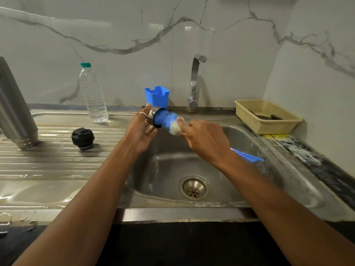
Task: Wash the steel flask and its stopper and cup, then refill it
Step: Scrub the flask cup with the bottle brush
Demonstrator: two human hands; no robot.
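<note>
The left hand (139, 131) held the cup (152, 117) in its grip, on its side with the mouth turned right, above the sink (172, 164). The right hand's (205, 141) grip clenched the brush (169, 121), whose bristles were pushed into the cup. Both forearms reached forward. The flask (15, 112) stood mouth-down on the counter (48, 162), with the stopper (83, 138) beside it.

1 flask (16, 110), 1 stopper (83, 138), 1 cup (151, 114) (steel), 1 brush (167, 121), 1 bottle (94, 96)
</note>
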